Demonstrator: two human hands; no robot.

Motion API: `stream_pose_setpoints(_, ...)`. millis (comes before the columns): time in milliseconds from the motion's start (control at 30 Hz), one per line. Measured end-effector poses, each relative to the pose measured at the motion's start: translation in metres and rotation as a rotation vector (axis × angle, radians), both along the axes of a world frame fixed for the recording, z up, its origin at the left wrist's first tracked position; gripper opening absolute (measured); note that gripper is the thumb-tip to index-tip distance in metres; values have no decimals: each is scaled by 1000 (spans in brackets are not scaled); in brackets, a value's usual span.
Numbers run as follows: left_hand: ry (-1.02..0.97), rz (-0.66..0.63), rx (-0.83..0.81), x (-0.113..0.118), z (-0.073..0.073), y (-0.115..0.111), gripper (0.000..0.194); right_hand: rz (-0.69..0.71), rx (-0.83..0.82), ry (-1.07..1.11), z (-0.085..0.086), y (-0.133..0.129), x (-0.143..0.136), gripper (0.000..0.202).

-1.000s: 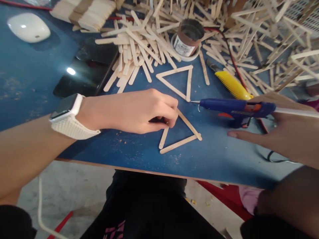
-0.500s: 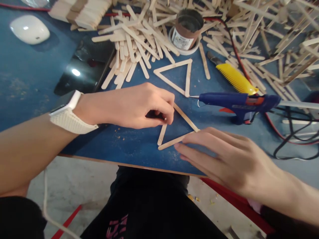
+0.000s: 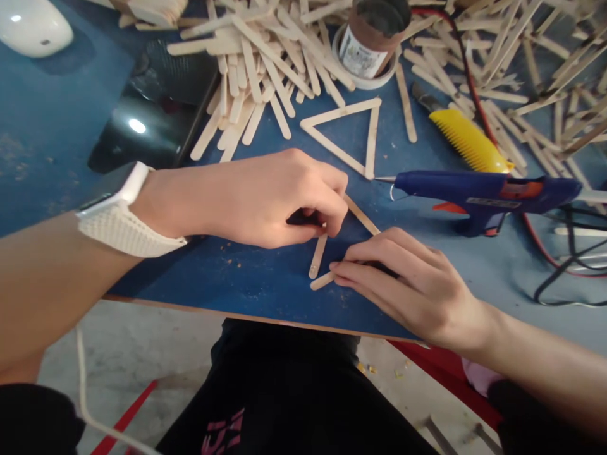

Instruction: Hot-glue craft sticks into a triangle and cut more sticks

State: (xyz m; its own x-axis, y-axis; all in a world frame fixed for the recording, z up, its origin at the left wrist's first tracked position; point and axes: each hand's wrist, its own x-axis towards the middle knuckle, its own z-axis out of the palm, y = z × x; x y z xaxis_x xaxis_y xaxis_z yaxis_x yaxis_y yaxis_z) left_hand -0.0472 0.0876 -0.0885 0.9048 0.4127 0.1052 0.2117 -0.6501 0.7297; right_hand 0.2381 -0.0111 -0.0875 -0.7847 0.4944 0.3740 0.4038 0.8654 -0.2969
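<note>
My left hand [image 3: 294, 196] is closed, pinching a short-looking popsicle stick [image 3: 317, 258] whose lower end shows a small shiny spot. The fingers of my right hand [image 3: 408, 284] close on another popsicle stick [image 3: 322, 281]; only its left end pokes out. A third popsicle stick [image 3: 363, 216] slants between both hands, its ends partly hidden by them. Beyond lies a finished-looking triangle of three sticks [image 3: 337, 150]. At its lower right corner rests the nozzle of a blue glue gun [image 3: 474, 191]. A small gap separates the first two sticks' near ends.
Loose sticks [image 3: 265, 63] heap up at the back. Beside them stand a brown jar [image 3: 365, 47], a yellow-handled cutter [image 3: 469, 140] and a single stick [image 3: 406, 104]. A black phone-like slab [image 3: 152, 107] and a white mouse [image 3: 35, 28] lie left. Cables [image 3: 569, 265] trail right.
My right hand has moved left along the lower stick and closed on it, covering more of it. The left hand keeps its pinch. The whole view has shifted slightly.
</note>
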Motion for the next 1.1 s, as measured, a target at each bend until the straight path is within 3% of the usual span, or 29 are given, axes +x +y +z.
stream_pose_setpoints(367,14,-2,0,0,0,1,22,-96,-47,-24,0,-7,1,18)
stream_pose_setpoints(1100,-10,-18,27,1,-3,-2,26,-62,-96,-10,-2,-3,7,23)
